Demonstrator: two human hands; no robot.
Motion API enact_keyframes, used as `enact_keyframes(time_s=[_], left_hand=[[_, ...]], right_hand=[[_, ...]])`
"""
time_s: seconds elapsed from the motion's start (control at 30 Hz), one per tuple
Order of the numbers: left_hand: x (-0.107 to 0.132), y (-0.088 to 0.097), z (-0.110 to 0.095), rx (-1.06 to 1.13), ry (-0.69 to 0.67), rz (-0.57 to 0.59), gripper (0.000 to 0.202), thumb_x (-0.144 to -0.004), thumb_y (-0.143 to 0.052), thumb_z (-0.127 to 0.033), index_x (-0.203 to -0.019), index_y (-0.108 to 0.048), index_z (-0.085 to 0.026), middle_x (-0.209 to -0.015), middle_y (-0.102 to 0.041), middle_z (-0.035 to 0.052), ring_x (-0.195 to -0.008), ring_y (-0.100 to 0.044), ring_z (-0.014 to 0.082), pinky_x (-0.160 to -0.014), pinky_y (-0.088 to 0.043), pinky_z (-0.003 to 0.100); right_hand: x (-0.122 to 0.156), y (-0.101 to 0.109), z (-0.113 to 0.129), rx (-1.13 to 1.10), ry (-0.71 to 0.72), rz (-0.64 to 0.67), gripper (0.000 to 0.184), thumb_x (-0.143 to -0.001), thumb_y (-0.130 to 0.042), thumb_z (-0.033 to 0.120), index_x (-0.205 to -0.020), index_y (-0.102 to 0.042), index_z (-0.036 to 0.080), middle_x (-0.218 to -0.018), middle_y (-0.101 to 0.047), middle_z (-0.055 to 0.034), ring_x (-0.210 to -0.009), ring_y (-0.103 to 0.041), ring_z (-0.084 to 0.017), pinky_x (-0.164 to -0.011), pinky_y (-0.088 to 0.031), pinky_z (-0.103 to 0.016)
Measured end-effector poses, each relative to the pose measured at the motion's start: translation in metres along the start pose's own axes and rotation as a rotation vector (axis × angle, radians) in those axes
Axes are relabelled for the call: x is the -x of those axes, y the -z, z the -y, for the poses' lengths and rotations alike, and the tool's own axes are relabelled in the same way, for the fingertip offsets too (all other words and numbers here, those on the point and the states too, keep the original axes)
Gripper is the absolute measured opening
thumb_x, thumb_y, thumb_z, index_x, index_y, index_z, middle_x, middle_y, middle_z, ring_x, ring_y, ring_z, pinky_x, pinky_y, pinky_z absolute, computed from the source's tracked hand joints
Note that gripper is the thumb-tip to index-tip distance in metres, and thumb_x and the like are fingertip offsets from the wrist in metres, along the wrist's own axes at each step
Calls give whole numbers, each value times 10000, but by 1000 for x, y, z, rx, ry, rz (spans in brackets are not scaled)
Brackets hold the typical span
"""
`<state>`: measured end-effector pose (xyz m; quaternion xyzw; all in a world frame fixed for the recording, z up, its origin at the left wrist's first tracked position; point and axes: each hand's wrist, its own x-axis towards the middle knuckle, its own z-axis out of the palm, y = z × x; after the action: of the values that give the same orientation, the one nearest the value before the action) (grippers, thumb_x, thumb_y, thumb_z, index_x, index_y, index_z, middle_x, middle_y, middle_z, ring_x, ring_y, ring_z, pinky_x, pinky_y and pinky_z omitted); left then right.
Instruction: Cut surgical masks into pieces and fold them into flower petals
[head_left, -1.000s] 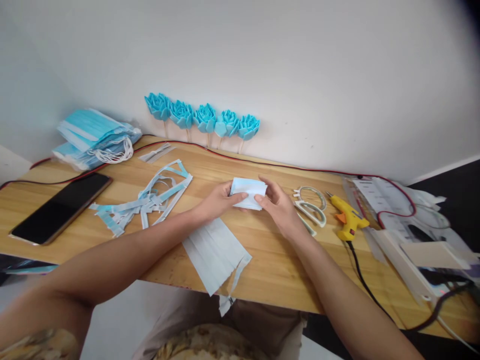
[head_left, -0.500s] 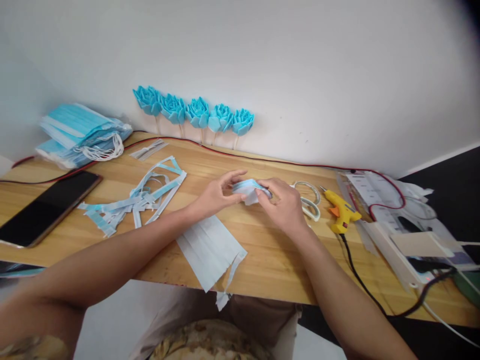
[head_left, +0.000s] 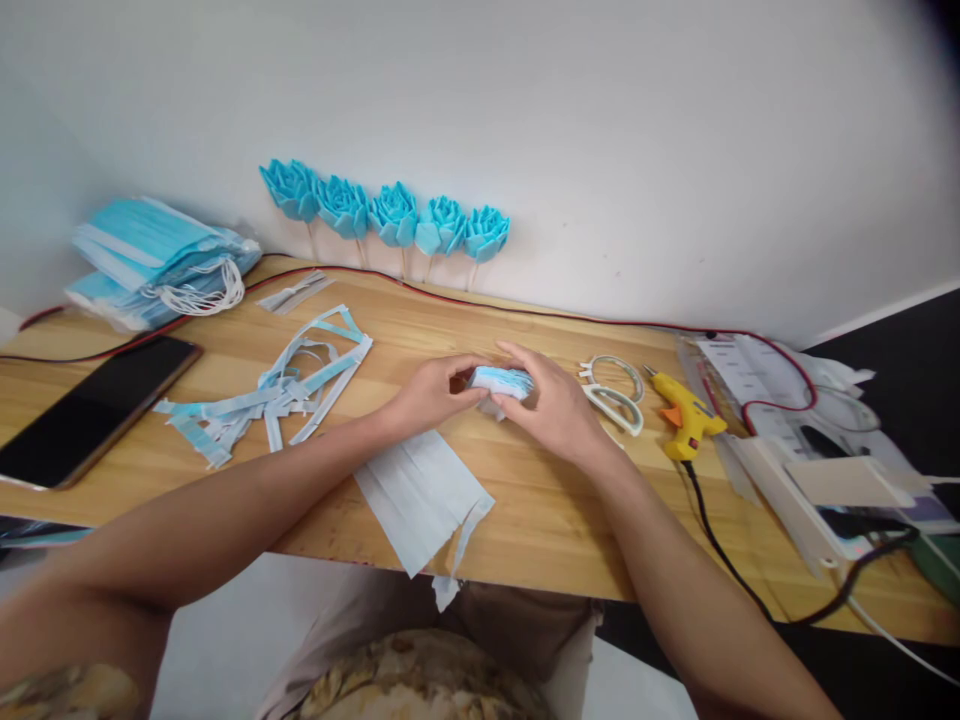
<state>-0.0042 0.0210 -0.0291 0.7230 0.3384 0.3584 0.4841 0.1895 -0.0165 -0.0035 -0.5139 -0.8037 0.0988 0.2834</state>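
Note:
Between both hands sits a small stack of cut light-blue mask fabric (head_left: 504, 382), its layered edges facing up. My left hand (head_left: 433, 395) grips its left end, the thumb along the near side. My right hand (head_left: 555, 402) closes on the right end, thumb in front and fingers behind. Below my left wrist, a flat whitish-blue mask piece (head_left: 427, 498) lies on the table, a torn strip hanging from its near corner over the edge. White-handled scissors (head_left: 615, 398) rest just right of my right hand, their blades hidden.
Several blue fabric flowers on sticks (head_left: 394, 215) lean against the wall. A mask stack (head_left: 142, 255), a phone (head_left: 97, 410) and cut strips (head_left: 289, 385) lie left. Right are a yellow glue gun (head_left: 686, 415) with its cord and a white power strip (head_left: 795, 500). A red-black cable (head_left: 525, 313) runs along the back.
My right hand has shifted its grip, its fingers now reaching behind the stack. The stack has turned so its layered edges show on top. The view has moved slightly.

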Motion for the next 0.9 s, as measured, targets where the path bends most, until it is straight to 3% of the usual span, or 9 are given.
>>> enact_keyframes(time_s=[0.33,0.57,0.7,0.9], left_hand=[[1,0,-3,-73,-47,21,430,-778,-637,-196,-1207,-633,-158,-1136,-693,81,-997,-623,194,-888,-467,299],[1,-2,2,-129,-12,-32,423,-784,-590,-146,-1206,-624,-142,-1112,-694,83,-908,-629,171,-811,-474,279],[2,-1,-3,-169,-57,-50,488,-769,-644,-176,-1252,-594,-131,-1136,-681,93,-920,-617,177,-837,-466,286],[3,-1,-5,-208,-34,-11,623,-726,-715,-261,-1318,-540,-174,-1061,-682,60,-842,-603,177,-777,-457,275]], right_hand=[[1,4,2,-1,42,25,674,-798,-661,279,-1432,-434,291,-1270,-648,-73,-1120,-623,-294,-934,-493,-481],[1,3,2,26,25,38,555,-819,-588,177,-1360,-514,275,-1179,-697,-56,-1047,-659,-271,-905,-512,-455],[0,4,3,35,66,3,553,-833,-585,181,-1370,-501,284,-1167,-700,-51,-1040,-658,-265,-900,-510,-447],[0,3,6,55,79,53,571,-816,-613,196,-1372,-505,264,-1105,-713,-68,-1000,-660,-280,-868,-513,-452]])
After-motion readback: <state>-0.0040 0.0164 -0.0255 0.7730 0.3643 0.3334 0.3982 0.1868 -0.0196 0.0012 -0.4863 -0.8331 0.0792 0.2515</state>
